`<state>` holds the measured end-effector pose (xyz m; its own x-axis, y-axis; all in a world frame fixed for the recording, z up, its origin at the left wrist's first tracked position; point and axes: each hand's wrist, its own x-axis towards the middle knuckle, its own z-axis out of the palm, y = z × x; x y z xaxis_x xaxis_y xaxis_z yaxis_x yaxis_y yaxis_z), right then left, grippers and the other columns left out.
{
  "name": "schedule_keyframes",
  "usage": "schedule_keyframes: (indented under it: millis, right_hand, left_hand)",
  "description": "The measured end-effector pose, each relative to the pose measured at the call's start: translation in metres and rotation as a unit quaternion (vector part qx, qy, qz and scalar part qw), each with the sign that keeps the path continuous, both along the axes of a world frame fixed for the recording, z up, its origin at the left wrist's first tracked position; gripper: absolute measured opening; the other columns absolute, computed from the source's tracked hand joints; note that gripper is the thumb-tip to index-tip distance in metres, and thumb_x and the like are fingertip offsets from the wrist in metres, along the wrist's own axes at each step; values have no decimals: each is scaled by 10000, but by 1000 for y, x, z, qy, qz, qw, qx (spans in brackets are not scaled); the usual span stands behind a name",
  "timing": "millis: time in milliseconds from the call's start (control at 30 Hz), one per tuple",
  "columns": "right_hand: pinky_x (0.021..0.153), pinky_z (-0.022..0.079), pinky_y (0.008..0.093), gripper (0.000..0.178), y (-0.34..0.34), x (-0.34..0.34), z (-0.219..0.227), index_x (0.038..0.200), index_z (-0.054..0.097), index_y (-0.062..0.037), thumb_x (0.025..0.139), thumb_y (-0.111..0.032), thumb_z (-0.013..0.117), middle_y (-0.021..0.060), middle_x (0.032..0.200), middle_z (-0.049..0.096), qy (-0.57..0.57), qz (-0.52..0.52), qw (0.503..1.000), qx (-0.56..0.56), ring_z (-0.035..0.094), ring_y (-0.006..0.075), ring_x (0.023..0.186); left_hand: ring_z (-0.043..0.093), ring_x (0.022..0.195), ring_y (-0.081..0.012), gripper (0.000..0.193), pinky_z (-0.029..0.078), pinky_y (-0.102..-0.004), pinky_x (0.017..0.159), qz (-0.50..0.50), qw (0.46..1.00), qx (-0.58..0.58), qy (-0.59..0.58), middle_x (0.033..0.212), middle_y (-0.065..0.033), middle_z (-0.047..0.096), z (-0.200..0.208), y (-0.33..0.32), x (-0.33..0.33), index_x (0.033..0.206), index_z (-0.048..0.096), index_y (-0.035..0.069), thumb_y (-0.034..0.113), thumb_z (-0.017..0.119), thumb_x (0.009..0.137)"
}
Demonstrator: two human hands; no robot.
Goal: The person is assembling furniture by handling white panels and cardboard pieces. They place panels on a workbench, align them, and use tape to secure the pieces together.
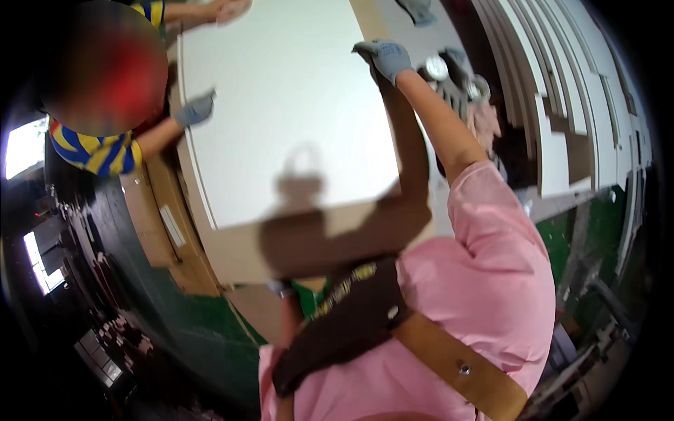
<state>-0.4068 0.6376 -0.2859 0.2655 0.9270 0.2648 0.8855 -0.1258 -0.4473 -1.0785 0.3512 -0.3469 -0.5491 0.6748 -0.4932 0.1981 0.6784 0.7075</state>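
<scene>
A large white panel (281,105) lies flat on a brown cardboard sheet (242,252). My right hand (386,59), in a grey glove, is at the panel's far right edge, its fingers stretched out over the edge. Low in the view, my left hand (281,287) is at the near edge of the cardboard; its fingers are hidden. Across the left side, a co-worker's gloved hand (196,110) rests at the panel's left edge. The co-worker's other hand (226,10) is over the far left part of the panel.
Long white and brown boards (554,91) are stacked at the right. Small items and a round white-topped container (436,68) sit beside the panel. Cardboard boxes (158,217) stand at the left below the co-worker (98,151). The floor (210,337) is green.
</scene>
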Motion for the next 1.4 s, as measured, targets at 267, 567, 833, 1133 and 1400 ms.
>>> schedule_keyframes:
  millis: [267,567,833,1133,1400]
  right_hand:
    - [663,523,436,176,-249,-117,28,1068,717,-281,937,-256,603,81,857,681,-1,46,998,-45,651,325,763]
    - [852,514,405,335,-336,-190,11,1192,676,-152,866,-91,627,141,1036,689,145,-142,979,-27,646,328,963]
    - [902,474,248,478,-338,-235,3,1368,516,56,892,72,555,84,1195,633,364,-248,897,50,590,138,1000]
    - [915,511,377,336,-300,-235,1,1244,663,-98,930,-194,590,178,1163,684,103,-396,911,-52,647,323,1101]
    - [847,531,400,285,-259,-275,-1,1175,704,-220,930,-225,558,147,1106,701,127,-459,876,-72,676,333,993]
  left_hand:
    - [589,1136,-332,590,509,-446,948,113,979,165,28,1318,-227,568,10,4,9,1390,424,-59,352,554,987]
    - [477,1296,-400,654,373,-447,1102,-11,901,142,409,1393,-277,505,42,103,-141,1379,471,-67,369,602,909]
    - [462,1307,-380,639,344,-440,1106,-233,899,250,275,1398,-245,507,24,199,-173,1404,467,-3,391,585,915]
    - [544,1216,-403,508,435,-454,1031,-341,906,147,202,1366,-241,541,-10,202,-156,1450,438,76,352,399,1026]
    - [564,1152,-418,529,453,-449,972,-299,929,143,166,1276,-266,586,-35,203,-140,1369,504,6,398,399,1030]
